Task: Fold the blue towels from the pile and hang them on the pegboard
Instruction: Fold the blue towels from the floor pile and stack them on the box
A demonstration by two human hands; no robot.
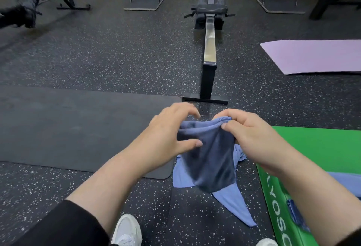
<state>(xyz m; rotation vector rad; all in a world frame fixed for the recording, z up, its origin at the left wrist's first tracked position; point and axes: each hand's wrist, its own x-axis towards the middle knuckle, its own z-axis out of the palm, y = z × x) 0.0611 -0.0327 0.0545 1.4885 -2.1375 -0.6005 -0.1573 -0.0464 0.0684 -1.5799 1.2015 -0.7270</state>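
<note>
The right hand (252, 138) pinches the top edge of a blue towel (210, 154) between thumb and curled fingers, holding it up above the floor. The left hand (168, 138) is at the towel's left side, its thumb laid against the cloth and its fingers spread and bent over the top edge — whether those fingers actually grip the cloth I cannot tell, as they are blurred. The towel hangs down between the two hands in a dark, doubled fold.

Under it, on the speckled rubber floor (121, 60), lies a lighter blue towel (230, 200), crumpled and spread toward the near right. More blue cloth (343, 183) rests on a green mat (324, 148) at the near right, partly hidden by the right forearm, and a small darker blue piece (297, 216) lies on that mat's near edge.

To the left of the hands is a black mat (78, 128). Just beyond them stands the foot of a rowing machine (209, 50), its rail running away to the far wall. A purple mat (316, 56) lies at the far right. White shoes (127, 230) show at the near edge — one left of centre, the other barely in view.
</note>
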